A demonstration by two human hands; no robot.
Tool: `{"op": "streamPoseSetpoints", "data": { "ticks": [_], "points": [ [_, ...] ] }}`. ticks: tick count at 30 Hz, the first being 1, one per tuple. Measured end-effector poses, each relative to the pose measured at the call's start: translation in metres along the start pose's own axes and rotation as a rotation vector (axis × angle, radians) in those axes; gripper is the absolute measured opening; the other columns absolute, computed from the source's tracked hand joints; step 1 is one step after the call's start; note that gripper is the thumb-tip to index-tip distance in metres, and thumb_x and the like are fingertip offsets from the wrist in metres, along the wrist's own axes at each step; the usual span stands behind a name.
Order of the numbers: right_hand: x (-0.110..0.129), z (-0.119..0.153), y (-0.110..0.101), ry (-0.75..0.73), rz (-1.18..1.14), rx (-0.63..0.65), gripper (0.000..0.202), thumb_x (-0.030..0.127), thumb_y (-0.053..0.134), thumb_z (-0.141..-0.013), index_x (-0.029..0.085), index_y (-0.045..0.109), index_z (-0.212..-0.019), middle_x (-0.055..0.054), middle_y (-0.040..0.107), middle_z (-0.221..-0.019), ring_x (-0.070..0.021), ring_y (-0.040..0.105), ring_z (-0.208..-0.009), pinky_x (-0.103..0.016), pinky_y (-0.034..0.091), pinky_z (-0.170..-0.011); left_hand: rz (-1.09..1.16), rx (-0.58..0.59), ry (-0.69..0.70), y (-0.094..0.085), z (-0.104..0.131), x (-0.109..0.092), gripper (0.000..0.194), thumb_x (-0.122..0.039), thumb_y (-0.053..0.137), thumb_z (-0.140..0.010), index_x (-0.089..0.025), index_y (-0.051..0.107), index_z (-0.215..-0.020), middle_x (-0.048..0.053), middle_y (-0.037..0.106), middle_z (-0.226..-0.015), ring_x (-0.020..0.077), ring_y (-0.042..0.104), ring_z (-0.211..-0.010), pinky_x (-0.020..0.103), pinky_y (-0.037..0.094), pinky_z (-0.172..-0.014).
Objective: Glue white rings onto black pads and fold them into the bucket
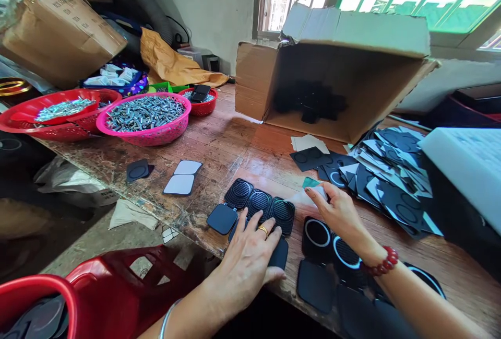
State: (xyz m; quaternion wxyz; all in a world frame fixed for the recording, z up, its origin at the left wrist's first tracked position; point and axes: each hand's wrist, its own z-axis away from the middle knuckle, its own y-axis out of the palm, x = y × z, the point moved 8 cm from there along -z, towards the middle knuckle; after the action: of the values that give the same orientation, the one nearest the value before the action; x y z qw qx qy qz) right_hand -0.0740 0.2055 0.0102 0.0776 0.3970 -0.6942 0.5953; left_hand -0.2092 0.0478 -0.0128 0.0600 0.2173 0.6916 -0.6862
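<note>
My left hand (250,250) lies with fingers spread over a group of black hinged square cases (259,202), its fingertips on their near parts. Round textured recesses show in the top row. My right hand (340,216) is pinched around a pale, translucent item (315,195) just right of that group; its exact form is blurred. Beneath my right wrist sit more black cases (317,233) with pale rings. A small green piece (310,183) lies just beyond my right fingertips.
Black and white cut sheets (391,172) are heaped at the right, beside white foam (465,161). An open cardboard box (250,83) stands behind. Baskets of metal parts, including a pink one (148,138), sit back left. A red stool (102,297) is below the table edge.
</note>
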Motion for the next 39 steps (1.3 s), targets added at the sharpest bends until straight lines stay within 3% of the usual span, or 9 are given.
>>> {"op": "streamPoseSetpoints", "data": {
  "ticks": [8, 19, 26, 34, 39],
  "points": [
    [0.003, -0.002, -0.001, -0.016, 0.015, -0.001, 0.053, 0.067, 0.043, -0.087, 0.022, 0.053, -0.062, 0.001, 0.048, -0.054, -0.0147, 0.042, -0.052, -0.028, 0.029, -0.052, -0.008, -0.023, 0.017, 0.002, -0.001, 0.002, 0.074, -0.054, 0.076, -0.074, -0.020, 0.053, -0.136, 0.010, 0.055, -0.142, 0.0374, 0.040, -0.138, 0.064, 0.020, -0.117],
    [0.013, -0.002, -0.007, -0.049, 0.062, -0.015, 0.051, 0.065, 0.044, -0.086, 0.022, 0.049, -0.059, -0.001, 0.048, -0.056, -0.0151, 0.042, -0.053, -0.029, 0.028, -0.053, -0.003, -0.005, 0.010, -0.008, -0.002, -0.004, 0.072, -0.049, 0.079, -0.072, -0.018, 0.055, -0.133, 0.011, 0.058, -0.139, 0.0386, 0.040, -0.138, 0.065, 0.022, -0.115],
    [0.021, 0.008, -0.016, -0.131, 0.096, -0.027, 0.047, 0.060, 0.043, -0.091, 0.022, 0.054, -0.067, -0.005, 0.059, -0.066, -0.0170, 0.048, -0.057, -0.030, 0.033, -0.057, -0.006, -0.045, 0.014, -0.013, -0.001, -0.006, 0.073, -0.046, 0.083, -0.069, -0.019, 0.056, -0.131, 0.012, 0.059, -0.137, 0.0380, 0.040, -0.138, 0.061, 0.028, -0.115],
    [0.029, 0.019, -0.021, -0.181, 0.138, 0.031, 0.044, 0.054, 0.047, -0.091, 0.024, 0.040, -0.061, 0.000, 0.047, -0.056, -0.0161, 0.042, -0.054, -0.030, 0.030, -0.056, -0.041, -0.081, 0.022, -0.010, -0.002, -0.004, 0.074, -0.050, 0.084, -0.066, -0.021, 0.059, -0.129, 0.013, 0.058, -0.135, 0.0383, 0.040, -0.138, 0.062, 0.028, -0.114],
    [0.044, 0.027, -0.014, -0.225, 0.105, 0.094, 0.039, 0.049, 0.047, -0.093, 0.023, 0.043, -0.063, -0.002, 0.052, -0.062, -0.0169, 0.046, -0.059, -0.030, 0.031, -0.059, -0.082, -0.078, -0.014, -0.007, -0.002, -0.002, 0.077, -0.051, 0.084, -0.064, -0.020, 0.060, -0.130, 0.018, 0.053, -0.135, 0.0411, 0.040, -0.136, 0.064, 0.030, -0.111]
  ]
}}
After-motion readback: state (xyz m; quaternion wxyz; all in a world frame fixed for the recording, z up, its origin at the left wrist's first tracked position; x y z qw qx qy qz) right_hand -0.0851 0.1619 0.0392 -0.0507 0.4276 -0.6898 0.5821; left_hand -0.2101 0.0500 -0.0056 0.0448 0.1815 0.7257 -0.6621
